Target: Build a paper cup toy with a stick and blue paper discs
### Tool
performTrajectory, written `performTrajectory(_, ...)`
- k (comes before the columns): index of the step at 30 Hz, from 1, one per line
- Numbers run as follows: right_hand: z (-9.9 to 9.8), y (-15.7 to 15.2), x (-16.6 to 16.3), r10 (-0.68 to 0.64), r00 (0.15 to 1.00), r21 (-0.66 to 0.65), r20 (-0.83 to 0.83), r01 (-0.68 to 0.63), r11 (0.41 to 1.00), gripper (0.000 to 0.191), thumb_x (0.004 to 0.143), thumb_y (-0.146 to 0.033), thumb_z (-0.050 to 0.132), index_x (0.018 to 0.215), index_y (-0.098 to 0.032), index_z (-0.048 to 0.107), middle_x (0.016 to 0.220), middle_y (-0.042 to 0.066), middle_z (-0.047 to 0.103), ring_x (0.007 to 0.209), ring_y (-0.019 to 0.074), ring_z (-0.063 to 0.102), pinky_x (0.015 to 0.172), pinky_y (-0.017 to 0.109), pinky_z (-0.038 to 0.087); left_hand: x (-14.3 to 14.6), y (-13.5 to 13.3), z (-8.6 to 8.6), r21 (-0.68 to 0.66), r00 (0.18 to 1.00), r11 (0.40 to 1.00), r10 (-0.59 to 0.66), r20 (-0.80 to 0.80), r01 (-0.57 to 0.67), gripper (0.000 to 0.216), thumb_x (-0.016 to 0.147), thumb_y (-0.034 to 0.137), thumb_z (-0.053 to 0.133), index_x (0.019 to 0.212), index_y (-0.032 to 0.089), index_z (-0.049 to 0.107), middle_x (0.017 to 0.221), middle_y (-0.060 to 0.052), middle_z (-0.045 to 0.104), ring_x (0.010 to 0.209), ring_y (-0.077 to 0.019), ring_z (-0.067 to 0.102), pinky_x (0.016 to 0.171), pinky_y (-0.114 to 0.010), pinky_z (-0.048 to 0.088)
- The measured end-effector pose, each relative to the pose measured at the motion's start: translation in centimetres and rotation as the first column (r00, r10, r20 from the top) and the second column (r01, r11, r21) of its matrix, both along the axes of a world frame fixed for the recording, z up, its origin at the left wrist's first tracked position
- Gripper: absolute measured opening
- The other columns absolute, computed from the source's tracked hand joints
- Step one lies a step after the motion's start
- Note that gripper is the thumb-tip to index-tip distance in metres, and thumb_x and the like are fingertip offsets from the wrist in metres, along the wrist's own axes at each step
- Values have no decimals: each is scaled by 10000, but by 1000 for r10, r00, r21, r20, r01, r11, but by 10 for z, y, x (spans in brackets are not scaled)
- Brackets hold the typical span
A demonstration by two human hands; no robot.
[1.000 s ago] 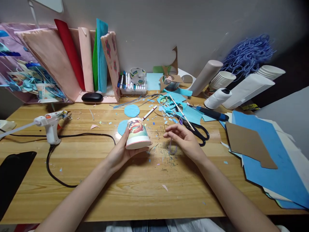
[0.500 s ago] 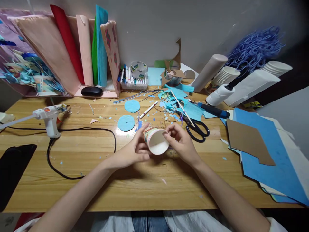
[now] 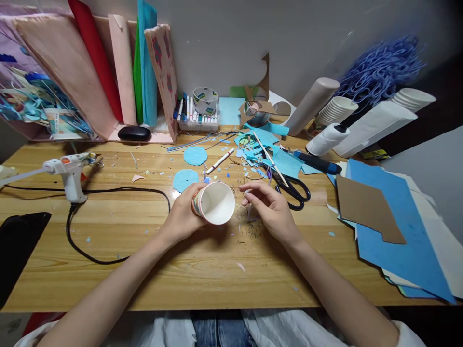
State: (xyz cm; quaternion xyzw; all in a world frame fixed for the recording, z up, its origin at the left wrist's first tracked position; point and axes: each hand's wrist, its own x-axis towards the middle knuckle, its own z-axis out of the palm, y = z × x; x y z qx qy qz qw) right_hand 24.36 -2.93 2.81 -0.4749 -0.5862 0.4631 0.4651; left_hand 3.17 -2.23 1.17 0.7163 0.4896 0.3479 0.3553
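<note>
My left hand is wrapped around a paper cup with a printed outside and white inside. The cup tilts so that its open mouth faces me. To its right, apart from the rim, my right hand hovers with loosely bent fingers, the index finger stretched towards the cup; I see nothing in it. Black-handled scissors lie just beyond my right hand. Behind the cup are two blue paper discs and a white marker.
A hot glue gun with a black cord stands on the left. Blue paper scraps and a utility knife lie at the back. Stacked paper and cardboard cover the right side. Paper cups and blue yarn stand behind.
My left hand has carried the cup leftwards and turned its mouth more upward. My right hand, earlier at the cup's rim, has come away from it.
</note>
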Motion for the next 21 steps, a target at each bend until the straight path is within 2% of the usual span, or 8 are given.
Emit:
performTrajectory(4,-4,0,2,95,994,3,-46,-95,996,187,856,-200,535,1021,-248,610,1158,33,530,827,114,659,798,269,520,-1,5,3,-16,999,999,40,-10,-40,594,583,316,757,1117,198,526,1090,-47,616,957,-208,591,830,-302,456)
performTrajectory(7,-7,-2,0,109,993,-13,-48,-110,994,246,848,-179,545,1072,-279,553,1226,27,497,916,133,663,855,270,522,-1,6,3,-27,997,997,70,-25,-71,574,599,307,745,1120,205,529,1075,-33,621,942,-196,594,825,-292,453)
performTrajectory(11,-7,-5,1,47,999,6,5,-47,999,208,813,-185,598,1003,-255,553,1050,12,587,886,137,675,809,250,548,-1,6,0,-44,998,998,44,-41,-46,601,573,324,762,1114,206,531,1063,-32,620,925,-197,595,811,-291,455)
performTrajectory(15,-1,-8,0,55,998,38,0,-55,998,129,750,-190,672,861,-206,609,817,-2,654,784,131,673,752,247,554,-1,4,-1,-47,999,999,17,-40,-19,609,571,335,761,1118,208,526,1081,-44,617,946,-213,591,818,-311,458)
performTrajectory(19,-1,-5,-3,-21,998,-138,-54,13,990,156,694,-264,723,759,-174,613,695,-1,656,561,110,634,479,202,504,0,4,2,-82,1000,997,0,-14,-1,615,578,324,752,1135,200,522,1096,-58,618,967,-230,590,832,-338,460)
performTrajectory(21,-4,0,-2,-31,997,-243,-64,15,970,201,686,-301,726,789,-167,615,715,10,663,510,94,608,431,192,476,0,4,3,-108,1000,994,9,13,-8,635,577,318,753,1152,194,513,1107,-62,619,971,-234,592,835,-343,463)
